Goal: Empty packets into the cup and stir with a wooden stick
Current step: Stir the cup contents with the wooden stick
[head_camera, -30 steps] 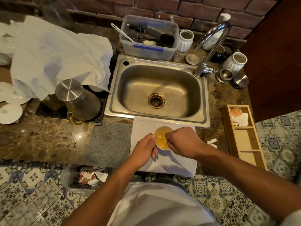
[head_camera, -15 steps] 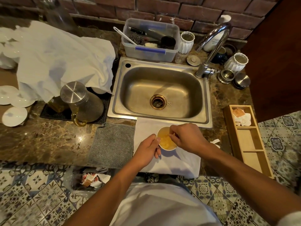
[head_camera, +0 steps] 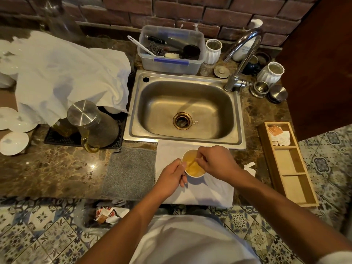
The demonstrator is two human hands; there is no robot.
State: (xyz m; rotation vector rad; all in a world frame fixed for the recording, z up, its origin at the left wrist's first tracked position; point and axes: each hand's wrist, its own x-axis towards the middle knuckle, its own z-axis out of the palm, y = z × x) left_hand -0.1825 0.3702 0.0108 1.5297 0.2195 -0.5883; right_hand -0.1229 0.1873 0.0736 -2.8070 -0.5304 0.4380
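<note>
Stirring stage, seen from above. Your right hand hangs over the 3 o'clock side of the cup, fingertips pinched on the upper end of the wooden stick, whose lower end slants into the yellow liquid toward 8 o'clock. Your left hand curls against the cup's wall at 8 o'clock and steadies it. The cup stands on a folded white cloth, just at 6 o'clock of the sink. Expect the stick to be light, thin and stiff along its length yet easy to snap if levered against the wall; hold it high, between thumb and forefinger, and turn it in small circles. The cup looks small and light and is filled well up, so it will tip or slop readily on soft cloth; keep your grip low on its wall, not on the rim. A torn packet scrap lies at 3 o'clock of the cup; unopened packets sit in the far compartment of the wooden tray further out at 2 o'clock. They are flimsy paper, best pinched at a corner.
</note>
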